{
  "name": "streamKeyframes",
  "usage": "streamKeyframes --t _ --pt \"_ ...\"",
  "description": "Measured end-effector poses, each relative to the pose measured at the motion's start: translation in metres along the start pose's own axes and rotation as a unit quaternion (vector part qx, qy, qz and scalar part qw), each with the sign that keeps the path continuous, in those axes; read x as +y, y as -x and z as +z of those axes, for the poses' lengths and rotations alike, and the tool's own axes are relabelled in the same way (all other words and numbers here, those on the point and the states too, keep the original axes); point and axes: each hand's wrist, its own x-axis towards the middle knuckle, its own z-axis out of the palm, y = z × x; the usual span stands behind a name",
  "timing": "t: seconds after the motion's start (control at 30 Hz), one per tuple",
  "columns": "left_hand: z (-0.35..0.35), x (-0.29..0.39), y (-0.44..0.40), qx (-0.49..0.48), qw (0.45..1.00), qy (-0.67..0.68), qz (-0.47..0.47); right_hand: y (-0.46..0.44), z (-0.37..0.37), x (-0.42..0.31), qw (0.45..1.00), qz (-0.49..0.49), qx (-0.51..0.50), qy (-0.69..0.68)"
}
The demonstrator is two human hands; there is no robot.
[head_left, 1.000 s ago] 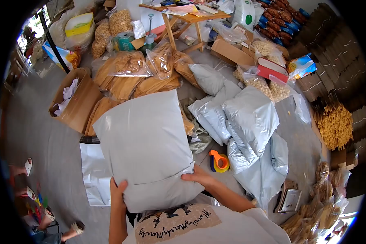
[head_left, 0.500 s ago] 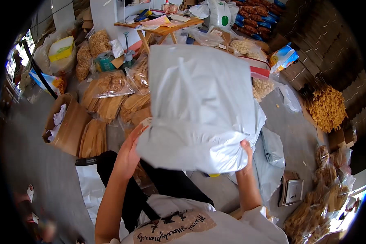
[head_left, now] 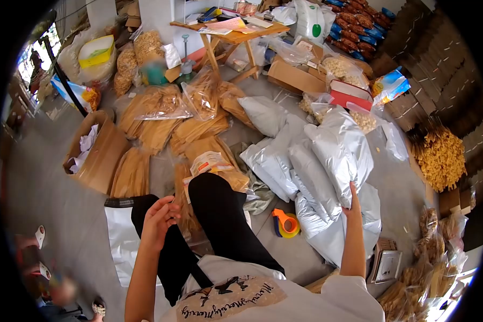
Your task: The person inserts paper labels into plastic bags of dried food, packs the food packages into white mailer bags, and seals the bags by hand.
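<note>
My right hand (head_left: pixel 352 203) grips the lower edge of a filled silver-grey mailing bag (head_left: pixel 341 147), which rests on top of a pile of similar bags at the right. The other mailing bags (head_left: pixel 271 163) lie overlapping beneath it and to its left. My left hand (head_left: pixel 162 216) hovers above my left thigh, its fingers loosely bent and apart, with nothing visible in it. On the floor between my knee and the pile sits an orange tape dispenser (head_left: pixel 286 222). Clear packs of long brown dried food (head_left: pixel 212 155) lie in front of my knees.
A cardboard box (head_left: pixel 99 161) with white paper stands at the left. The wooden table (head_left: pixel 241 35) at the back carries papers. A red box (head_left: pixel 351 95) lies beyond the pile. A scale (head_left: pixel 385 263) and bagged goods (head_left: pixel 421 279) are at the lower right. A white bag (head_left: pixel 118 236) lies beside my leg.
The silver-grey mailing bag has moved from in front of me, held in both hands, rightward and down onto the pile. My left hand has let go; my right still grips it.
</note>
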Motion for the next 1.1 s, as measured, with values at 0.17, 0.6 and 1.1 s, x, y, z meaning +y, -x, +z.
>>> streamKeyframes --t 0.17,0.6,1.1 --pt "-0.006 -0.003 -0.001 0.021 1.0 0.002 0.001 0.007 -0.046 -0.003 0.995 0.052 0.029 0.08" --pt "0.052 -0.02 0.001 -0.214 0.957 -0.134 0.143 0.194 0.256 0.076 0.839 -0.101 -0.402 0.352" --pt "0.035 -0.062 -0.001 -0.054 0.982 0.153 -0.1 0.168 0.332 0.145 0.826 0.097 -0.489 0.263"
